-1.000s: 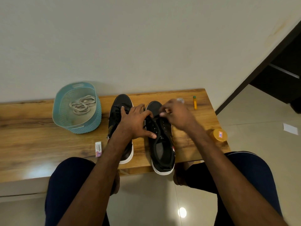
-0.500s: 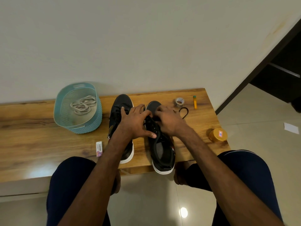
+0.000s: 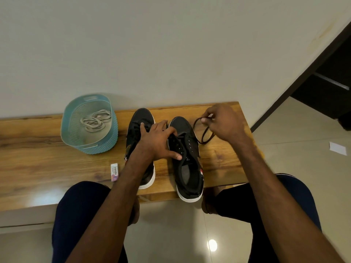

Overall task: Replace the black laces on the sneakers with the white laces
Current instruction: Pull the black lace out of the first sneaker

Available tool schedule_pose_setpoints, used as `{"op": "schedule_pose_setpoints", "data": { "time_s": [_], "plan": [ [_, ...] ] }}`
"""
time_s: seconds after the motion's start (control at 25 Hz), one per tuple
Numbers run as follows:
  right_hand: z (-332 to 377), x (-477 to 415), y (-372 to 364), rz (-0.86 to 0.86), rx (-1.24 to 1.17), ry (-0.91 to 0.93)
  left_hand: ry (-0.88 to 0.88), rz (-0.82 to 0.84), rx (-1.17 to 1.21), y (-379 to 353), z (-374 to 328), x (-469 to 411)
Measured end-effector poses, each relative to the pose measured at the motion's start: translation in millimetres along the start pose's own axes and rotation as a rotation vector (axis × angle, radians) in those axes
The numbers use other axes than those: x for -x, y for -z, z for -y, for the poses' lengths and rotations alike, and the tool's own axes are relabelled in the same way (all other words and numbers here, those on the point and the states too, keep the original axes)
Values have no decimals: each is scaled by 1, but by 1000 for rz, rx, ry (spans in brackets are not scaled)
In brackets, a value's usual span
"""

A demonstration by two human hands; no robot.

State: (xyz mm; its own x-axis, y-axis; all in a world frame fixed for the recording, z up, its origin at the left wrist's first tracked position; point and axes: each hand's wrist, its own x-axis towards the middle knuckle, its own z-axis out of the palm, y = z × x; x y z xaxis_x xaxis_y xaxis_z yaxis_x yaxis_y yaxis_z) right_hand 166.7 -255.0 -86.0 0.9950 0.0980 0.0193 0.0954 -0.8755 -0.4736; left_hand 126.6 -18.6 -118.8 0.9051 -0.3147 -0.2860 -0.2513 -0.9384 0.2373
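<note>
- Desk (image 3: 38,149): wooden top running across the middle of the frame, against a pale wall.
- Basket (image 3: 98,147): teal and perforated, at centre-left on the desk. The white laces (image 3: 95,121) lie coiled in its bottom, untouched.
- First sneaker (image 3: 141,118): black with a white sole, just right of the basket, toe toward the wall. Dark lacing shows on its front; the forearm covers most of the rest.
- Second sneaker (image 3: 190,168): same make, at frame centre, beside the first. Its heel hangs over the near edge of the desk. Several eyelets on its right row look bare.
- Black lace (image 3: 204,136): leaves the front eyelets of the second sneaker and swings out right in a loose loop above the desk, rising to the right hand.
- Left hand (image 3: 155,141): palm down across the gap between the two sneakers, fingers spread. One finger lies on the first sneaker's lacing, the others reach the second sneaker's throat, and the thumb presses its left eyelet row.
- Right hand (image 3: 224,122): raised at the upper right of the desk, fingers (image 3: 204,120) pinching the black lace near the top of the loop.
- Small eraser box (image 3: 115,171): white with a printed label, lying on the desk below the basket.
- Lower frame: both knees in dark trousers over a glossy tiled floor.
- Paper scrap (image 3: 337,148): on the floor at far right.
</note>
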Motion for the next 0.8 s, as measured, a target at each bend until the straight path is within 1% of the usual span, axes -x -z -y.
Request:
{"op": "schedule_pose_setpoints", "data": {
  "time_s": [0.12, 0.2, 0.32, 0.44, 0.52, 0.68, 0.72, 0.8],
  "plan": [
    [5, 2, -14, 11, 112, -85, 3, -81, 63, 1, -8, -4],
    [5, 3, -20, 23, 179, -115, 2, -155, 48, -1, -20, -10],
    [8, 2, -30, 100, 169, -2, 22, -146, 64, -11, -35, -19],
    [11, 1, -41, 291, 138, 89, 33, -166, 47, -19, -38, -25],
    [13, 3, -43, 350, 133, 132, 51, -156, 38, -22, -39, -25],
    [15, 6, -44, 331, 74, 119, 54, -49, 38, -28, -36, -28],
    [14, 5, -45, 324, 75, 112, 54, -71, 66, -29, -36, -28],
    [13, 5, -48, 303, 90, 99, 75, -222, 226, -29, -37, -27]
  ]
}}
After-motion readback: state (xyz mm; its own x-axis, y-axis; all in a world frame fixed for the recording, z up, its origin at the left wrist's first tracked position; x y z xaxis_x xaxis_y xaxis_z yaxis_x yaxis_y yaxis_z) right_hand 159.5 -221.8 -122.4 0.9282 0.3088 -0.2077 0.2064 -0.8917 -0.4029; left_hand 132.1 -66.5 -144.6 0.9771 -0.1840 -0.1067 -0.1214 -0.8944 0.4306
